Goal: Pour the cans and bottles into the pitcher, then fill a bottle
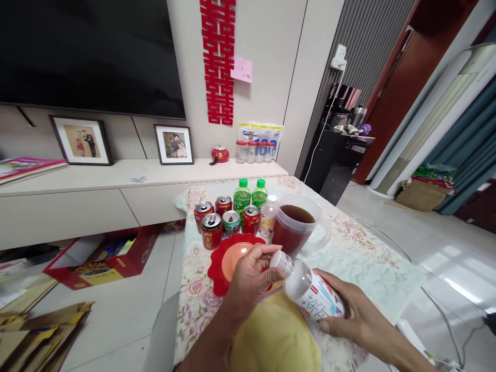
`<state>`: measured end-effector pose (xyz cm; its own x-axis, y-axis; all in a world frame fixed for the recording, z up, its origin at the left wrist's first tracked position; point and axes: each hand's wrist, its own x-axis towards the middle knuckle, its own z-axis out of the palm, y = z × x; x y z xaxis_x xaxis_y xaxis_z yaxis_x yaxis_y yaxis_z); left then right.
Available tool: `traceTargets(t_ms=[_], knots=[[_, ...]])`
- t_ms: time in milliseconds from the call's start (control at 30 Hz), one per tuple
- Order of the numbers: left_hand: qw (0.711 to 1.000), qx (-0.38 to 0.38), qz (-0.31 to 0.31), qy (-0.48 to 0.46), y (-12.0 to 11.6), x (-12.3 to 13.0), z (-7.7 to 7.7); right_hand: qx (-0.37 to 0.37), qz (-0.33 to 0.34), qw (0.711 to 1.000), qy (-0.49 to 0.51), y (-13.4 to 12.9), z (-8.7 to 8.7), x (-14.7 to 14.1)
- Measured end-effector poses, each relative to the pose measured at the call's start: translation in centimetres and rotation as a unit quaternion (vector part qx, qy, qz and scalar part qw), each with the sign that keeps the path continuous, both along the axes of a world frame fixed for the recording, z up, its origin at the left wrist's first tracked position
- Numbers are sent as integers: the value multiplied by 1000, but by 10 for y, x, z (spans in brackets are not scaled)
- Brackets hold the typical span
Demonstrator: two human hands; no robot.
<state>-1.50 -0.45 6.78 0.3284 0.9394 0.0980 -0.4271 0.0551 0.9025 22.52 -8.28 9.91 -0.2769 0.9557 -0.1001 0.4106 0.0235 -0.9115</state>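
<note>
My right hand [349,310] is wrapped round the lower part of a clear bottle [315,294] with a white, blue and red label. The bottle lies tilted, its white-capped neck toward the left. The thumb and fingers of my left hand [258,268] close on the white cap [279,260]. Beneath the left hand is a red scalloped plate [218,276] with an orange bowl [229,258] on it. Just beyond the hands stands a translucent pitcher [289,235] of dark brown liquid. A yellow rounded thing [277,336] is below the bottle.
Several cans [212,231], two green-capped bottles [242,196] and a small white-capped bottle [267,217] stand on the flowered tablecloth [197,310]. Behind is a white cabinet [127,178] with framed photos [174,144] and jars [250,153]. A red box [104,258] is on the floor, left.
</note>
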Motion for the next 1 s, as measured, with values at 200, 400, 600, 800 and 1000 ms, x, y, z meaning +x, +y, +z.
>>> traceTargets(t_ms=[200,400,600,800,1000], knots=[[997,49,-5,62,0,-11,13,-18,7,999,32,-2,-4,-4],[983,129,-36,130,0,-20,32,-46,3,994,97,-5,-17,-5],[985,117,2,129,-3,-16,35,2,-30,997,74,-5,-23,-14],[996,33,-35,78,-8,-15,37,46,-57,996,48,-6,-37,-11],[991,92,-27,97,-10,-15,40,91,-87,992,28,-5,-42,-11]])
